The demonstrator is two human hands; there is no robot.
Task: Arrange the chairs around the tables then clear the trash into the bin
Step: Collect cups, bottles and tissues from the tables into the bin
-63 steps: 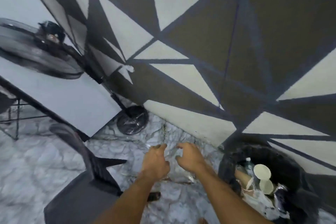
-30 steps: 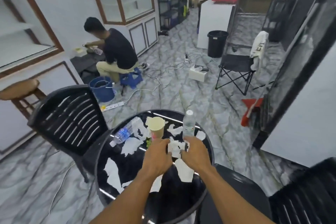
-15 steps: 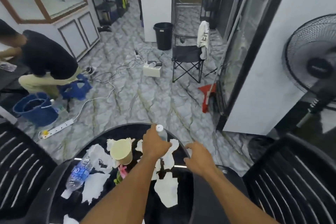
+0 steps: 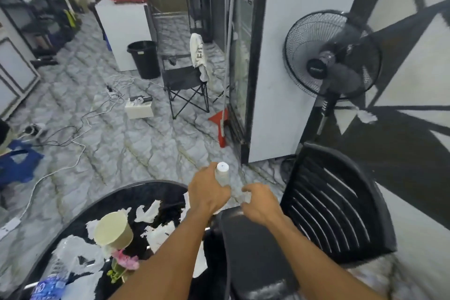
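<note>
At seven o'clock the table point(image 4: 126, 198) had a glossy black top, with matt torn paper point(image 4: 147, 212) and a matt paper cup point(image 4: 113, 230). The bottle point(image 4: 222, 176) was clear, smooth plastic; the chair point(image 4: 336, 207) at four o'clock, black plastic. The floor point(image 4: 151, 151) was perhaps polished marble.
</note>
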